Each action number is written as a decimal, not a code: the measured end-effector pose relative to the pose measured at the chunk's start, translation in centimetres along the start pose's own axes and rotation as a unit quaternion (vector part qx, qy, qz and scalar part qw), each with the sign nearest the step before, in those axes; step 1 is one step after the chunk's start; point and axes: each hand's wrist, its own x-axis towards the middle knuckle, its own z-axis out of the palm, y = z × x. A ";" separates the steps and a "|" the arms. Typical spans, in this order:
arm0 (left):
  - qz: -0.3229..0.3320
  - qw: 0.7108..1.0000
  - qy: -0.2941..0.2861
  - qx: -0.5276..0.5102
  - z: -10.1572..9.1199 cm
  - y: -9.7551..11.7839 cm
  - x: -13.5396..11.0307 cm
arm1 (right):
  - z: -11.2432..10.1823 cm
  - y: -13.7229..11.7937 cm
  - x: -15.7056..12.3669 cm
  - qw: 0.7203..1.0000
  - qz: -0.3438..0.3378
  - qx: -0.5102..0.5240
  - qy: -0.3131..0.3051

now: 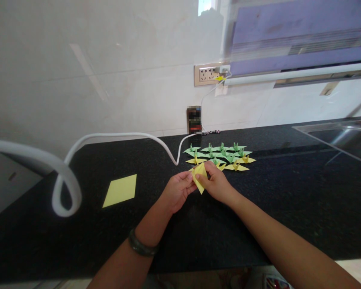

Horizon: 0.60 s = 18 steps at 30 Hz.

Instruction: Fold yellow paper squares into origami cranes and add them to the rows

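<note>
My left hand (177, 192) and my right hand (218, 184) meet over the black countertop (289, 208), both pinching a partly folded yellow paper (199, 176). The left fingers grip its left edge, the right fingers close on its right side. Just behind the hands lies a cluster of several finished green and yellow paper cranes (219, 156). A flat yellow paper square (120, 190) rests on the counter to the left, apart from both hands.
A white cable (63, 176) loops across the counter's left side and runs up to a wall socket (207, 74). A small dark device (194, 119) stands against the wall. A steel sink (343, 136) sits at the far right.
</note>
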 end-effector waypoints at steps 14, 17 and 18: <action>0.041 0.993 0.058 0.090 0.3 0.0 -0.1 | 0.1 0.2 -0.1 0.999 -0.027 0.028 -0.026; 0.048 0.989 0.072 0.118 0.2 -0.2 0.0 | 0.1 0.2 -0.1 0.999 -0.020 0.034 -0.025; 0.048 0.988 0.074 0.124 0.2 -0.2 0.0 | 0.1 0.2 -0.1 0.999 -0.012 0.037 -0.022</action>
